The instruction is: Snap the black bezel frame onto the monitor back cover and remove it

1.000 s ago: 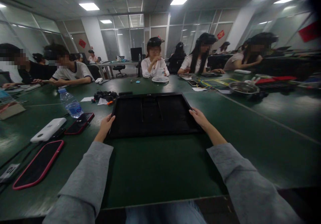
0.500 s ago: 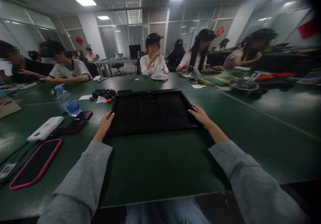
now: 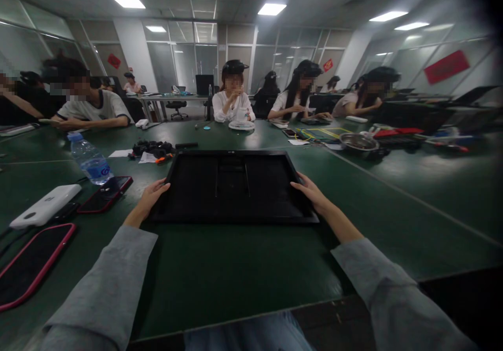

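Note:
A black rectangular tray-like panel (image 3: 192, 186) with a raised rim lies before me over the green table. Two narrow ridges and a recess run down its middle, and a small light mark shows on its far rim. My left hand (image 3: 149, 199) is closed on the left side, thumb on top and fingers mostly hidden beneath. Gripping the right side is my right hand (image 3: 312, 191), its thumb over the rim. Whether the near edge touches the table I cannot tell.
On the left of the table (image 3: 236, 267) are a water bottle (image 3: 92, 162), a white power bank (image 3: 45, 207), a red-edged phone (image 3: 106, 194) and a larger pink-edged one (image 3: 33, 267). Black gear (image 3: 151, 149) sits beyond. A metal bowl (image 3: 359, 141) stands far right. Several people sit around.
The panel has come a little toward me, with both hands still on its sides. My view has turned slightly to the right.

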The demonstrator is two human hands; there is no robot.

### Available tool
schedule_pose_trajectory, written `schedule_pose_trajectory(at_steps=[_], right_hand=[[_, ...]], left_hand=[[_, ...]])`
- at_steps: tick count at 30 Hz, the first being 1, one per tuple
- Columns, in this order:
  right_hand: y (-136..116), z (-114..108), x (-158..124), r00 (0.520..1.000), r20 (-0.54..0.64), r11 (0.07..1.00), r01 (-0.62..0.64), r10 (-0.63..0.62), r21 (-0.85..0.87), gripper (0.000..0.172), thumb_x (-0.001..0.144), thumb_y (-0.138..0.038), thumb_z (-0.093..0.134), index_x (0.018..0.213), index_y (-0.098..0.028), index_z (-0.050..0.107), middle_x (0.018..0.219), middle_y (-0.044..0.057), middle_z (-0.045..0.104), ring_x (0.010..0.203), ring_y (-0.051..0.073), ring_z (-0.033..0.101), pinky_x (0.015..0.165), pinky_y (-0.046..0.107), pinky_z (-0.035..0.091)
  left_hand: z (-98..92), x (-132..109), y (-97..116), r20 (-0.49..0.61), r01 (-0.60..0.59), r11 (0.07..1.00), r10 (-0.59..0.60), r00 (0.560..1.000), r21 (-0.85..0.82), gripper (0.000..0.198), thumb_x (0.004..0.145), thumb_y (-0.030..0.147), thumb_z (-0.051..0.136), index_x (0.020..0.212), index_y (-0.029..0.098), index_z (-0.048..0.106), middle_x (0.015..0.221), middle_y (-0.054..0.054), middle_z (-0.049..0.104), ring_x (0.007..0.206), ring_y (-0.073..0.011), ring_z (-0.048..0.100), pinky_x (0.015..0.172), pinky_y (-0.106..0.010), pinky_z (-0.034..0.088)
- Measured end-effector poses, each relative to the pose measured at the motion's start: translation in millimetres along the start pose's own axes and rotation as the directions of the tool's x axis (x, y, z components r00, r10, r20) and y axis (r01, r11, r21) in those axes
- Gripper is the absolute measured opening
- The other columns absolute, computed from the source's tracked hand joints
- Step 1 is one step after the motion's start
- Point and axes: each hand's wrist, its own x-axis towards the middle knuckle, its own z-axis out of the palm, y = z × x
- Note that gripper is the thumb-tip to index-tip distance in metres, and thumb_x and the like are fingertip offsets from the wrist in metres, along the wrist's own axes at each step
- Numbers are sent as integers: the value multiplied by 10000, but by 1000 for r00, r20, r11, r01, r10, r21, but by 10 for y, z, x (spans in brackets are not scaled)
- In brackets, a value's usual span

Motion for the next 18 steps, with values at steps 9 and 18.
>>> schedule_pose_trajectory(at_steps=[9, 18], right_hand=[[38, -75, 51, 981, -190, 994, 46, -26, 102, 786, 704, -297, 746, 1466, -262, 557, 1089, 42, 781, 961, 279, 758, 924, 508, 616], [97, -448, -12, 739, -672, 998, 56, -39, 3, 753, 717, -204, 657, 1459, -156, 539, 1260, 154, 712, 1143, 331, 700, 1008, 488, 565]], left_hand=[[37, 34, -17, -60, -76, 992, 82, 995, 96, 464, 909, 418, 691, 1293, 158, 675, 1208, -125, 753, 991, -205, 736, 930, -358, 586], [9, 88, -46, -22, -116, 989, 119, 993, 96, 487, 852, 513, 702, 1178, 153, 692, 1180, -141, 743, 860, -172, 723, 828, -342, 589]])
